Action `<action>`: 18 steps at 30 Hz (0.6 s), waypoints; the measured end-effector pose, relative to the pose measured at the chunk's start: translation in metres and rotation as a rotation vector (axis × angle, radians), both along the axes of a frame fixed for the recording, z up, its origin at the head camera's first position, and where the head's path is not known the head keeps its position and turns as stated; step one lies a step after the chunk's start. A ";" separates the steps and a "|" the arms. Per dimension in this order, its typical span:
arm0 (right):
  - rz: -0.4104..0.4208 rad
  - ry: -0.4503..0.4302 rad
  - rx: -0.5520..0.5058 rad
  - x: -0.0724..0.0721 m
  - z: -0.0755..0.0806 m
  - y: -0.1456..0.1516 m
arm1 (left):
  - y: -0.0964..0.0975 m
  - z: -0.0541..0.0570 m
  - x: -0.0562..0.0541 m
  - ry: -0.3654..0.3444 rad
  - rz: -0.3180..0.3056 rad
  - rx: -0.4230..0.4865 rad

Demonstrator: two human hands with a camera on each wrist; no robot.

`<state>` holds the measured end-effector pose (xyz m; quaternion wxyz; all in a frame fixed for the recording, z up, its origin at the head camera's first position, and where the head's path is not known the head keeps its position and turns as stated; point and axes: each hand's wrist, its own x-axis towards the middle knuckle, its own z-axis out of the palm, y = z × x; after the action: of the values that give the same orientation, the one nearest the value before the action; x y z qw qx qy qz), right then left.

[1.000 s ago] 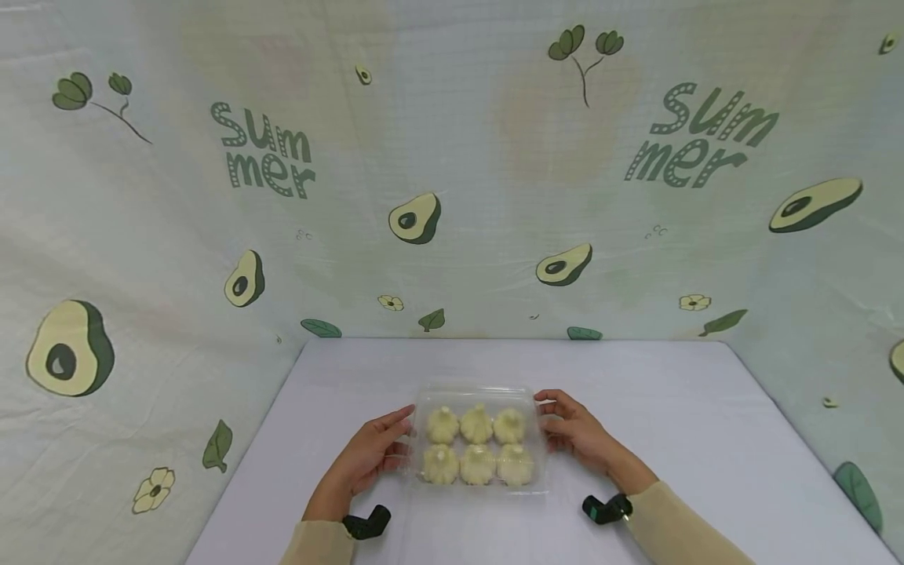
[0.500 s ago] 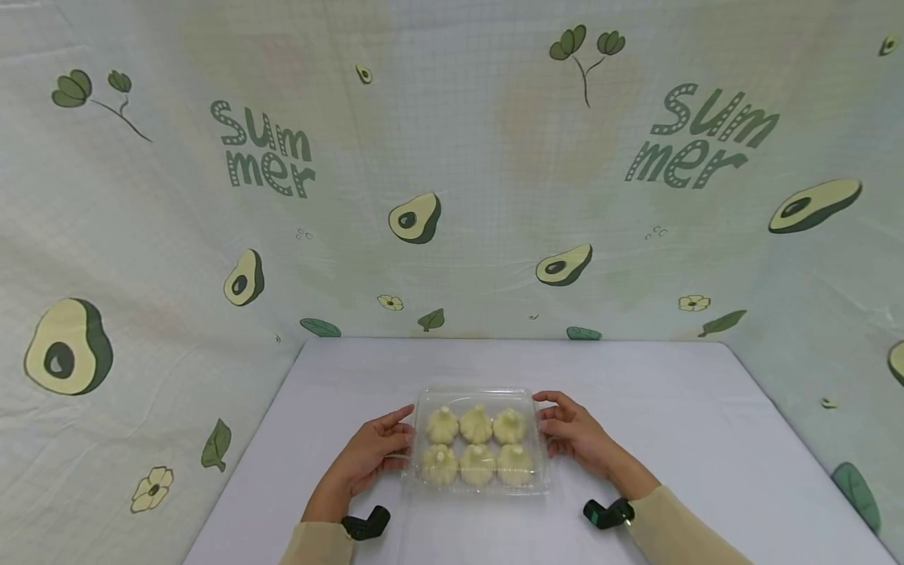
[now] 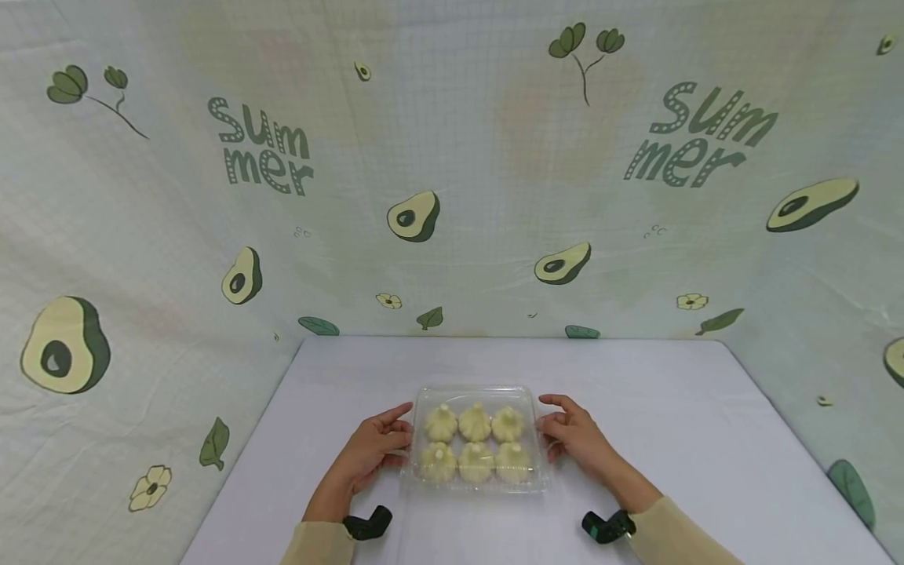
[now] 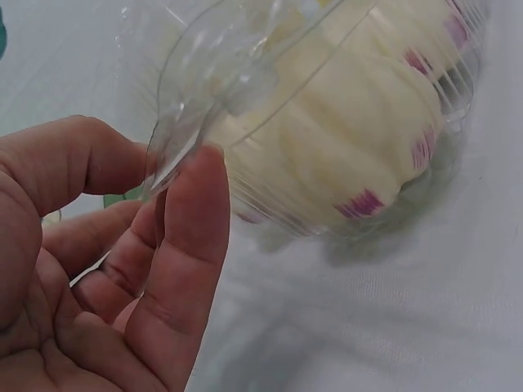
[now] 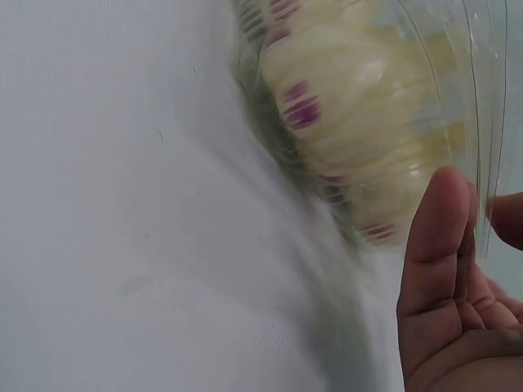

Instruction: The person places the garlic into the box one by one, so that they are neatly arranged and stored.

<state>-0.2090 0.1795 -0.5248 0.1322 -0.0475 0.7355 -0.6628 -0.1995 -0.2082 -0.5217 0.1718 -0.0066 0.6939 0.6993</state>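
Note:
A clear plastic clamshell box (image 3: 475, 394) lies close over the white table, between both hands. Two rows of pale garlic bulbs (image 3: 476, 461) fill it; the wrist views show purple marks near their undersides. My left hand (image 3: 370, 451) pinches the rim at the box's left side, thumb above and fingers underneath, as the left wrist view shows. At the opposite side my right hand (image 3: 579, 446) holds the edge between thumb and fingers, its index finger stretched out beyond the box. In the right wrist view the thin plastic rim (image 5: 482, 106) runs between thumb and fingertip.
The white table (image 3: 678, 424) extends around the box on every side. A pale cloth (image 3: 480, 259) printed with avocados and leaves hangs at the back and sides. Each wrist wears a small black camera (image 3: 369, 523), just past a beige sleeve (image 3: 321, 543).
The right index finger has moved slightly away from the box's edge. The box and the left hand stay almost in the same place, with a tiny shift of the head view.

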 end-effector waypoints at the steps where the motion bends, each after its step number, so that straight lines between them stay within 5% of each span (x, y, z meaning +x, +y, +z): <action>1: -0.005 -0.009 0.002 0.001 0.001 -0.001 | 0.000 0.000 0.000 0.000 0.006 -0.002; 10: -0.026 -0.083 0.020 0.012 0.000 -0.003 | 0.006 -0.003 -0.002 0.024 0.066 -0.029; 18: 0.061 -0.193 -0.025 0.024 0.003 0.004 | 0.006 -0.002 -0.002 0.035 0.073 -0.040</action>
<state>-0.1854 0.1834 -0.5217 0.2221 -0.0075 0.7093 -0.6690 -0.2013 -0.2026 -0.5234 0.1339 -0.0232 0.7097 0.6912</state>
